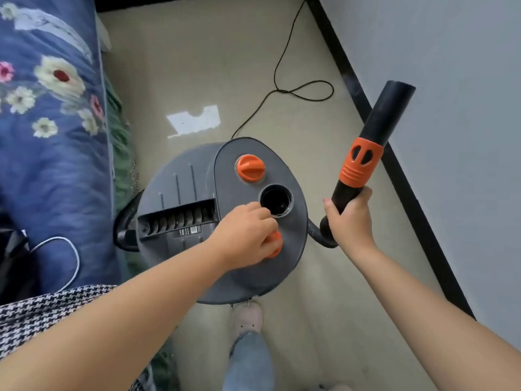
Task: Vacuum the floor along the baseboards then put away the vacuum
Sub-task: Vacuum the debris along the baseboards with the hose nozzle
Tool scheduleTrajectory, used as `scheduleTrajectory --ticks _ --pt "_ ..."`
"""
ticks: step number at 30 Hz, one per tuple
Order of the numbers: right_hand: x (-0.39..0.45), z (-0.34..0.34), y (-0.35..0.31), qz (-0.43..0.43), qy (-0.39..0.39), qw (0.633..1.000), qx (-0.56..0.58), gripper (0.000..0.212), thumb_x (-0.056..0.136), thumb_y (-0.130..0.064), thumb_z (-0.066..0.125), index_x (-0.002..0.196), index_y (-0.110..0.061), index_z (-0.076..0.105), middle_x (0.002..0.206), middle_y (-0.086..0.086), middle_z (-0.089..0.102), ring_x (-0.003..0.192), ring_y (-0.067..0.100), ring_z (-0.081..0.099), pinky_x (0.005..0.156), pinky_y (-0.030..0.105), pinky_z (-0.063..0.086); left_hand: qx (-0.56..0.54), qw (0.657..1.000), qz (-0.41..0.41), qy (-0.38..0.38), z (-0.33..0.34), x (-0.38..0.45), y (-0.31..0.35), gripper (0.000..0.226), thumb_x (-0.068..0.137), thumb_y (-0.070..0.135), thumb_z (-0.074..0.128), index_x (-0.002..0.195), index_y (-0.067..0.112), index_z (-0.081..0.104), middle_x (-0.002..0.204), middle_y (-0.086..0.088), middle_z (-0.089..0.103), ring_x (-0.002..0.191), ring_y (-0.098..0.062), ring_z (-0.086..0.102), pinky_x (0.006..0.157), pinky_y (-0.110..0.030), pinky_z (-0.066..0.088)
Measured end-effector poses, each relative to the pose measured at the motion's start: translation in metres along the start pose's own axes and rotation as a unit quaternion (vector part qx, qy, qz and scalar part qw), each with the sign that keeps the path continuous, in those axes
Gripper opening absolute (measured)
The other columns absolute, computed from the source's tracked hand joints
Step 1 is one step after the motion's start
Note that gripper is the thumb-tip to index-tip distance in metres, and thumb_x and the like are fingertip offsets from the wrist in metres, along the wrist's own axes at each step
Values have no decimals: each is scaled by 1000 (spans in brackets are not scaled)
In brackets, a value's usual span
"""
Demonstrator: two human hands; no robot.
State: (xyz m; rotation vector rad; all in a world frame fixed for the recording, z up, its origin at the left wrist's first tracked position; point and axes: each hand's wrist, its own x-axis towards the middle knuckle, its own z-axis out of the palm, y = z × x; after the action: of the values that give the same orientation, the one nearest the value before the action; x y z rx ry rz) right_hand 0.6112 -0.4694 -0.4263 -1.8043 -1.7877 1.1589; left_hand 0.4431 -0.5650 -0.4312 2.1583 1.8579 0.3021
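**Desk:** What stands at the centre?

**Photographer:** A grey canister vacuum (225,221) stands on the beige floor (197,66) in the aisle between a bed and the wall, seen from above. Its top carries an orange knob (250,168), an open round port (276,201) and a second orange knob (275,244), mostly hidden.

**Desk:** Who is touching it?

**Photographer:** A person, with both hands. The left hand (248,235) sits curled over that second knob, fingers closed around it (likely the switch or a dial, though I cannot read any marking). The right hand (349,218) grips the black hose handle (375,142) just below its orange collar (362,162), with the open tube end pointing up and away.

**Desk:** Why hold it so?

**Photographer:** My reading: the hose is kept off the floor and clear of the canister top so the left hand can work the control.

**Desk:** And around it?

**Photographer:** The black power cord (284,80) loops across the floor towards the far wall. A black baseboard (394,159) runs along the grey wall (465,108) on the right. On the left lies a blue floral quilt (50,122), with a white cable (73,249) on it. The person's shoe (248,317) shows just beneath the canister.
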Motion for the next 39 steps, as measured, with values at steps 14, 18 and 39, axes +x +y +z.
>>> scheduleTrajectory --ticks 14,18,39 --pt "-10 -9 14 3 27 999 29 49 89 -13 61 126 2 32 97 3 47 84 19 48 70 21 34 38 982 -177 45 9 -8 34 40 68 45 63 56 8 54 55 -7 53 52 -28 55 48 -28 41" --pt "-11 -22 22 3 20 1000 18 47 89 -13 60 125 1 33 96 5 48 83 20 48 64 16 31 61 973 -219 22 2 32 45 56 79 51 57 106 2 59 112 -17 58 109 -35 54 84 -37 47" --pt "-10 -90 76 -94 -100 990 -12 39 91 -15 57 120 -5 32 78 -10 41 81 19 48 71 26 35 131 981 -141 -27 54 -9 107 68 60 30 85 111 -5 58 111 -21 57 108 -40 54 96 -46 43"
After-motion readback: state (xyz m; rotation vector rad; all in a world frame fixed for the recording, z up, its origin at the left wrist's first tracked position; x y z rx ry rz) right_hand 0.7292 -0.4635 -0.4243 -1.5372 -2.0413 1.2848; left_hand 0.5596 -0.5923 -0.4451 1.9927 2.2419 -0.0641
